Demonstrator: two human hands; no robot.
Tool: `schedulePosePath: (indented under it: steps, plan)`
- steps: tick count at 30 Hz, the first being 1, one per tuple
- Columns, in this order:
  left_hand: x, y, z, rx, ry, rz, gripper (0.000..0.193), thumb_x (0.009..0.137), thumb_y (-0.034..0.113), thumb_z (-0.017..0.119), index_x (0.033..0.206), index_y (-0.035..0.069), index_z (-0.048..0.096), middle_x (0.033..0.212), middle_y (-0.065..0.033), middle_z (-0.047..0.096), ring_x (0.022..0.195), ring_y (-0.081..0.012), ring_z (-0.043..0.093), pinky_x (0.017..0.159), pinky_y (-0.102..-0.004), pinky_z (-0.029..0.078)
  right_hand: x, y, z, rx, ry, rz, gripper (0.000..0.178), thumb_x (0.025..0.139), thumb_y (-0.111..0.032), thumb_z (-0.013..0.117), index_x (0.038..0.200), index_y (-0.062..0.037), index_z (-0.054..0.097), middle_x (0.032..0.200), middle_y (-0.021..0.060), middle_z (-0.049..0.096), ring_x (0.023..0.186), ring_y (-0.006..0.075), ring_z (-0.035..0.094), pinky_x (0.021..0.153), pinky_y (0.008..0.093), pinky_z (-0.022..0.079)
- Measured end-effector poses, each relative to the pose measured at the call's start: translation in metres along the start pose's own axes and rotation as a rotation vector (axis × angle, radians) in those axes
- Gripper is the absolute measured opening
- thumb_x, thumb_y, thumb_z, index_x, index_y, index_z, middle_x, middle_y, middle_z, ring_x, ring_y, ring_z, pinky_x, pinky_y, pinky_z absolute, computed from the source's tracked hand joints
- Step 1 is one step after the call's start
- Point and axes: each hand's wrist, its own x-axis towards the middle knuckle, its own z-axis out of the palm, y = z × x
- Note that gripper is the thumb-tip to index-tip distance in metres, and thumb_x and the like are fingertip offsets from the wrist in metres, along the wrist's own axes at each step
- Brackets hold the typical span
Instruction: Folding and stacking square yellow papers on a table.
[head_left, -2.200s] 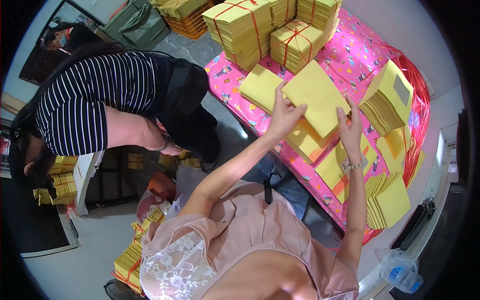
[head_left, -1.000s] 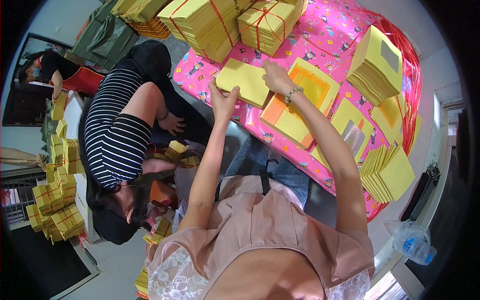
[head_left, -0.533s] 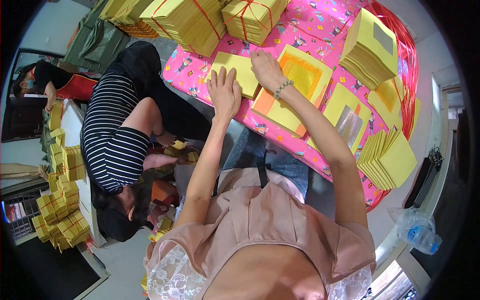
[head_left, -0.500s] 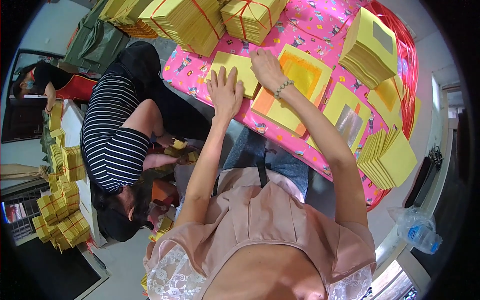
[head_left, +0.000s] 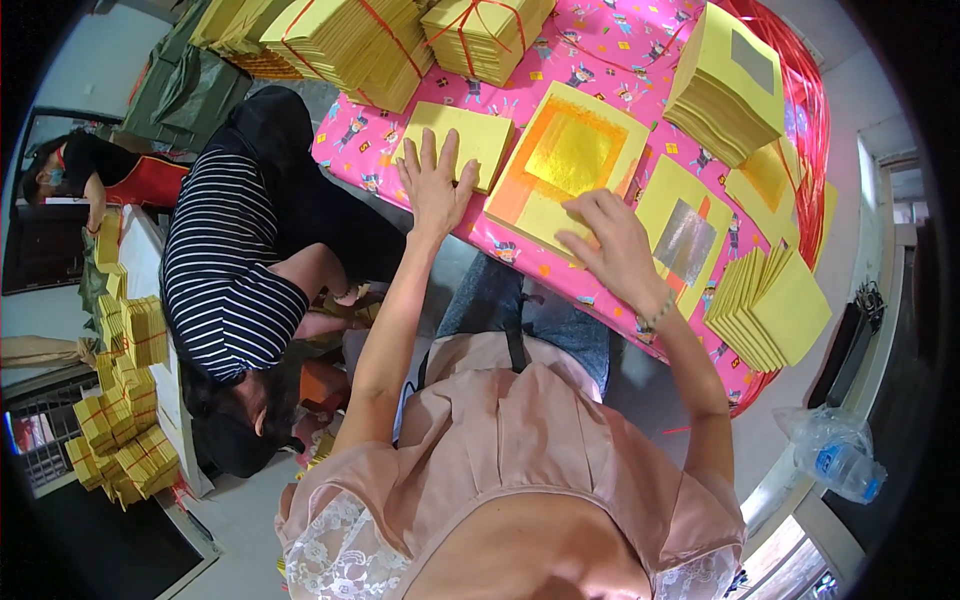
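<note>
My left hand (head_left: 438, 190) lies flat with fingers spread on the near edge of a small yellow paper stack (head_left: 482, 135). Just to its right is a larger yellow paper stack (head_left: 575, 150), whose top sheet carries a gold foil square with an orange border. My right hand (head_left: 615, 240), wearing a bead bracelet, is over that stack's near right corner. Its fingers are loosely bent and the thumb stands apart; nothing shows in its grasp. Whether the fingertips press on the paper I cannot tell. Beside this hand lies yellow paper with a silver patch (head_left: 685, 230).
Red-tied yellow paper bundles (head_left: 350, 45) stand at the pink patterned table's (head_left: 470, 85) far left. A tall paper pile (head_left: 725, 90), fanned sheets (head_left: 765, 305) and red string (head_left: 800, 75) are at right. A co-worker in stripes (head_left: 225, 260) bends close on my left; another person (head_left: 120, 170) is farther off.
My right hand has left the small stack's far right corner and come nearer and rightward to the gold-foil stack. My left hand stays on the small stack, with its fingers spread.
</note>
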Motion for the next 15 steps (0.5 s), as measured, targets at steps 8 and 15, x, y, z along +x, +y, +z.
schedulePosePath:
  steps: [8,15]
  plan:
    - [0.010,0.000,-0.015,0.010,0.053,0.057,0.055,0.097,0.044,0.054,0.141,0.011,0.052,0.154,-0.0237,0.034,0.145,-0.0472,0.020,0.117,-0.0617,0.012,-0.033,0.006,0.021,-0.226,0.150,-0.119,0.040,0.082,-0.029,0.076,0.112,-0.0045,0.065,0.112,0.0125,0.061,0.106,0.0310,0.058,0.092,0.0420,0.047]
    - [-0.008,0.033,-0.050,-0.391,0.194,0.138,0.030,0.092,0.012,0.061,0.120,0.006,0.064,0.120,-0.0194,0.057,0.113,-0.0361,0.054,0.097,-0.0458,0.043,-0.028,0.005,0.017,-0.088,0.204,-0.078,0.019,0.082,-0.019,0.076,0.093,-0.0045,0.073,0.097,0.0087,0.066,0.096,0.0274,0.062,0.085,0.0397,0.050]
